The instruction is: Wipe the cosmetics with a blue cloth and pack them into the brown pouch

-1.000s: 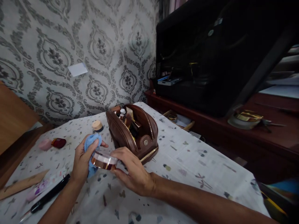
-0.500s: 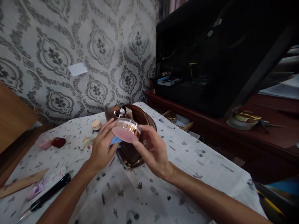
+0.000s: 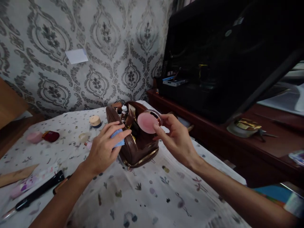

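Note:
Between the thumb and fingers of my right hand (image 3: 179, 139) is a round pink cosmetic jar (image 3: 147, 123) with a clear and gold rim, tilted so its pink face shows. It hangs over the right side of an open brown makeup bag (image 3: 140, 155) with a gold zipper. Several bottles and tubes stand inside the bag, among them a white-capped bottle (image 3: 123, 111). My left hand (image 3: 104, 148) is closed on a folded blue cloth (image 3: 118, 138), in front of the bag's left side.
On the patterned tablecloth (image 3: 152, 202) at left lie a cream-lidded jar (image 3: 95, 121), a dark red item (image 3: 50, 136), a pink round item (image 3: 34, 137), a purple-white tube (image 3: 30, 183) and a black-handled tool (image 3: 39, 192). A large black screen (image 3: 220, 63) stands at right.
My right hand has moved right with the pink jar, away from the left hand and the blue cloth. More of the bag's inside and front zipper now shows. The view has shifted slightly.

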Motion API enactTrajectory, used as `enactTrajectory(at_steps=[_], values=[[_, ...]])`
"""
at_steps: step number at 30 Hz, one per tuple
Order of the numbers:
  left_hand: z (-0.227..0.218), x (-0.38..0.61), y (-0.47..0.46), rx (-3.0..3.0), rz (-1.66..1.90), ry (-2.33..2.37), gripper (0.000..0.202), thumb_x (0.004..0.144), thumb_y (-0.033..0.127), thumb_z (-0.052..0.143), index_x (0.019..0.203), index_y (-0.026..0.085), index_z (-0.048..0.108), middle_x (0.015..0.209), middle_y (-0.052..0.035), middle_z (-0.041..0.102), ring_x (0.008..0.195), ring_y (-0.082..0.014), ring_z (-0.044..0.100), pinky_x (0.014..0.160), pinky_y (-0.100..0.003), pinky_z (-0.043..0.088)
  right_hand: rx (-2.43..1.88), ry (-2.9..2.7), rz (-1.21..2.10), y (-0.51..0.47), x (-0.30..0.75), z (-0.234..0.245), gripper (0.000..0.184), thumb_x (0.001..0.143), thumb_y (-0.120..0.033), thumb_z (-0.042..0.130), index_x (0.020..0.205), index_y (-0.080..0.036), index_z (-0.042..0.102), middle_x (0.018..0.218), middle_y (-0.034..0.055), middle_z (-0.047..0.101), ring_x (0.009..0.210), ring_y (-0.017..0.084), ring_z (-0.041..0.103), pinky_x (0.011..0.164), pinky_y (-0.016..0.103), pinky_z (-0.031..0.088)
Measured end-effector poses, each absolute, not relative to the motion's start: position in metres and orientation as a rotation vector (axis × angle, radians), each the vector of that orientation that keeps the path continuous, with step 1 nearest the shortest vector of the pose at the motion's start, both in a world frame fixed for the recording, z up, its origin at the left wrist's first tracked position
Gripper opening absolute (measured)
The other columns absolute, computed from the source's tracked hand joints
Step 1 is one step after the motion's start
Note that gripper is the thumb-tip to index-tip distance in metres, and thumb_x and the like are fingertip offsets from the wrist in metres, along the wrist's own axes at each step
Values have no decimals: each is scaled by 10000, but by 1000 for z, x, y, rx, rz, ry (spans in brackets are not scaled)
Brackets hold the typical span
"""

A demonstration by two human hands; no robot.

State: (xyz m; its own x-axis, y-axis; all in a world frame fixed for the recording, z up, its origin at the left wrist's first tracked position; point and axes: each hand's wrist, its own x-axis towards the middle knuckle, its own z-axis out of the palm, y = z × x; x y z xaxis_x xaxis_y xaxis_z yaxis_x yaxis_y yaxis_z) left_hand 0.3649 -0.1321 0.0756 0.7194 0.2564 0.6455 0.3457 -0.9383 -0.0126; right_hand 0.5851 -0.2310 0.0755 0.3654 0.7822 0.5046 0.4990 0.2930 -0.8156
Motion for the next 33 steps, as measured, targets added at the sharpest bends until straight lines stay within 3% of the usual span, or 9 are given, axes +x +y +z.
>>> enactTrajectory(at_steps=[3, 5, 8, 11, 14, 19, 22, 27, 33], values=[[83, 369, -140, -2740, -775, -527, 555, 853, 8, 401, 1297, 261, 619, 1238, -131, 625, 1274, -318, 520, 777, -406, 612, -1528, -1457, 114, -226, 592, 91, 313, 914, -417, 607, 1112, -181, 554, 876, 47, 682, 765, 197, 649, 566, 270, 504], [88, 373, -147, -2724, -645, -514, 587, 816, -14, 412, 1293, 263, 615, 1259, -137, 612, 1287, -325, 505, 721, -365, 616, -1589, -1610, 40, -220, 593, 102, 322, 935, -387, 583, 1180, -182, 541, 816, 16, 686, 673, 170, 637, 576, 264, 473], [89, 380, -157, -2761, -489, -389, 553, 767, 1, 490, 1242, 253, 621, 1313, -130, 584, 1335, -354, 453, 741, -378, 624, -1645, -1905, -38, -209, 588, 118, 209, 994, -349, 509, 1087, -189, 605, 774, 9, 682, 655, 156, 625, 602, 257, 435], [87, 381, -163, -2802, -389, -327, 538, 755, 45, 574, 1252, 249, 593, 1341, -118, 566, 1380, -384, 396, 771, -393, 625, -1808, -2148, -36, -199, 577, 136, 208, 1015, -261, 481, 932, -168, 647, 740, 28, 673, 643, 149, 612, 589, 254, 389], [84, 378, -163, -2819, -338, -329, 616, 755, 58, 613, 1328, 270, 531, 1374, -110, 545, 1394, -389, 386, 821, -418, 617, -2044, -2324, 0, -190, 565, 153, 191, 997, -160, 483, 958, -132, 668, 817, 68, 700, 711, 166, 639, 592, 265, 367], [81, 373, -161, -2793, -315, -310, 668, 766, 94, 654, 1384, 287, 490, 1379, -124, 534, 1406, -430, 372, 823, -448, 614, -2207, -2619, 150, -171, 556, 157, 202, 958, -115, 515, 1024, -102, 706, 1006, 139, 723, 957, 237, 685, 716, 276, 443], [79, 372, -161, -2767, -324, -310, 620, 796, 94, 636, 1372, 288, 512, 1344, -126, 556, 1395, -426, 396, 779, -422, 624, -2273, -2656, 183, -165, 553, 149, 230, 950, -114, 525, 1093, -94, 703, 1008, 154, 729, 972, 261, 704, 752, 293, 490], [74, 371, -161, -2743, -404, -320, 584, 789, 104, 661, 1333, 285, 555, 1342, -123, 558, 1395, -422, 394, 785, -413, 620, -2376, -2579, -65, -165, 548, 135, 255, 950, -127, 540, 1150, -96, 696, 1167, 202, 669, 1034, 312, 700, 793, 346, 551], [71, 371, -162, -2732, -454, -329, 574, 793, 114, 659, 1330, 290, 563, 1354, -118, 558, 1399, -416, 391, 782, -415, 620, -2312, -2743, -99, -166, 549, 131, 221, 946, -109, 537, 1079, -67, 708, 1130, 202, 682, 1022, 310, 711, 810, 360, 578]])
